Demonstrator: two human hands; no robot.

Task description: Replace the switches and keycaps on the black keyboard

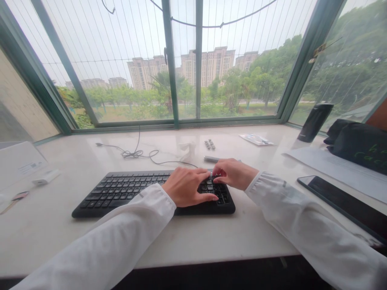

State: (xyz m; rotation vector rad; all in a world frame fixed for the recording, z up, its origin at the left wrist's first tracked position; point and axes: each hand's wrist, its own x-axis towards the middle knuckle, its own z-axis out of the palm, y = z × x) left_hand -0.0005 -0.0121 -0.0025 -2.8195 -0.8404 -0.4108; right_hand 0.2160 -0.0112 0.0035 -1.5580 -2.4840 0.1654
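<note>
Between the keyboard and the near edge of the sill, a hand could pass freely. Ahead of the left hand, a cable trails across the way. Just ahead of the right hand, a metal bar stands in the forward path. Farther right, a phone lies beside the right sleeve.

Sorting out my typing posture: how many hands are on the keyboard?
2. The left hand lies across the keys right of centre on the black keyboard, and the right hand sits at the keyboard's far right end. No others appear hidden.
</note>
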